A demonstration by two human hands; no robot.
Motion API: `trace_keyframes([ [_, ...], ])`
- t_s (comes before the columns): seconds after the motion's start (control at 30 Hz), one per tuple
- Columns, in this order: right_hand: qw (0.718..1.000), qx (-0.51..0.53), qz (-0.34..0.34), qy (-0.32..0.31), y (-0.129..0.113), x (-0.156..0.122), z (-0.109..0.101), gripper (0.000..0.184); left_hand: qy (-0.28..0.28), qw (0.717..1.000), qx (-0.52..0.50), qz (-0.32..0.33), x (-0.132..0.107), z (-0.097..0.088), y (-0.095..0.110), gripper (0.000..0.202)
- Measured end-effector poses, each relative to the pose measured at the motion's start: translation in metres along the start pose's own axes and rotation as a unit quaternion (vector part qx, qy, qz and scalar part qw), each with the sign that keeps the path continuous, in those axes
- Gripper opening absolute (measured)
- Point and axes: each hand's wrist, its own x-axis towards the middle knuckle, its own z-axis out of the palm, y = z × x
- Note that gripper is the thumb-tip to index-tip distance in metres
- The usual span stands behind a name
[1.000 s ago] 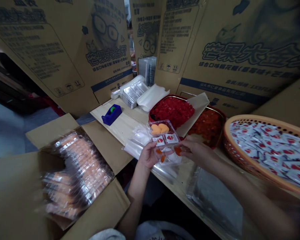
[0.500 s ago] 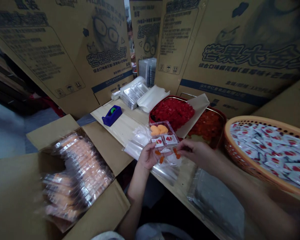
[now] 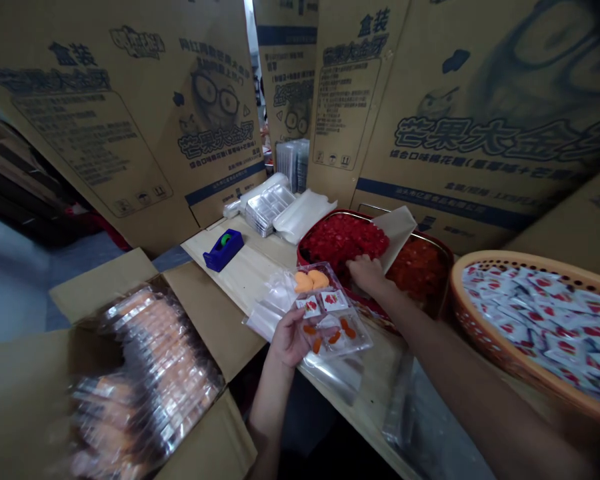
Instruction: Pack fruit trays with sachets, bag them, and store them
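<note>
My left hand point(image 3: 291, 337) grips a clear plastic tray point(image 3: 363, 339) by its left side, tilted above the table. In the tray's far section lie peach-orange candy pieces point(image 3: 312, 280). Two white sachets with red print point(image 3: 334, 301) fill the middle, and several small orange gummies point(image 3: 347, 328) sit in the near section. My right hand point(image 3: 366, 272) reaches into the near edge of a red bin, at a heap of red gummies point(image 3: 345, 237). Its fingers are curled together, and their tips are hidden. A pale divider sheet point(image 3: 394, 233) stands beside that hand, with darker orange gummies point(image 3: 420, 263) behind it.
An orange basket point(image 3: 463, 280) of sachets stands right. At the left, an open carton point(image 3: 215, 320) holds packed trays. A blue tape dispenser point(image 3: 223, 249), stacked empty trays point(image 3: 270, 207) and plastic film point(image 3: 275, 300) lie on the table point(image 3: 250, 263). Large printed cartons point(image 3: 155, 120) wall the back.
My right hand has left the tray and moved up to the red gummies. Another orange gummy now shows in the tray's near section. My left hand still holds the tray.
</note>
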Motion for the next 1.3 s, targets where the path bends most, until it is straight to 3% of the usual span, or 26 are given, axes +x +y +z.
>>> trace_keyframes([
  [0.13,1.000,-0.018,0.009,0.007,0.001,0.005,0.003,0.029,0.000,1.000,0.000,0.002,0.001,-0.002,0.001,0.040],
  [0.27,0.998,-0.024,0.010,0.054,0.006,-0.012,-0.004,0.028,-0.004,1.000,0.004,-0.002,0.002,-0.004,0.001,0.044],
  [0.33,0.996,-0.011,0.011,0.088,0.005,-0.032,-0.008,0.030,-0.003,1.000,0.003,-0.007,0.002,-0.005,0.001,0.043],
  [0.43,0.985,0.093,-0.034,0.142,-0.003,-0.074,-0.008,0.021,-0.001,1.000,-0.005,-0.016,0.001,-0.005,-0.002,0.038],
  [0.53,0.962,0.202,-0.113,0.145,-0.014,-0.121,-0.003,0.013,-0.007,0.999,-0.003,-0.033,-0.001,-0.001,-0.008,0.034],
  [0.63,0.945,0.252,-0.131,0.162,-0.018,-0.158,0.004,0.016,-0.010,0.998,0.010,-0.056,-0.005,0.006,-0.017,0.029],
  [0.73,0.915,0.302,-0.074,0.257,-0.005,-0.181,0.012,0.024,-0.013,0.997,0.021,-0.076,-0.012,0.011,-0.027,0.028],
  [0.83,0.890,0.283,0.057,0.354,0.022,-0.193,0.031,0.029,-0.024,0.994,0.024,-0.102,-0.018,0.011,-0.034,0.031],
  [0.93,0.914,0.201,0.171,0.309,0.044,-0.196,0.057,0.031,-0.027,0.992,0.040,-0.120,-0.024,0.009,-0.038,0.031],
  [1.0,0.931,0.155,0.206,0.257,0.051,-0.195,0.072,0.031,-0.022,0.992,0.049,-0.117,-0.027,0.008,-0.039,0.033],
  [1.07,0.939,0.128,0.215,0.238,0.053,-0.193,0.082,0.031,-0.017,0.992,0.047,-0.115,-0.031,0.007,-0.039,0.037],
  [1.3,0.929,0.103,0.236,0.264,0.061,-0.188,0.093,0.033,-0.009,0.993,0.063,-0.104,-0.040,0.006,-0.037,0.046],
])
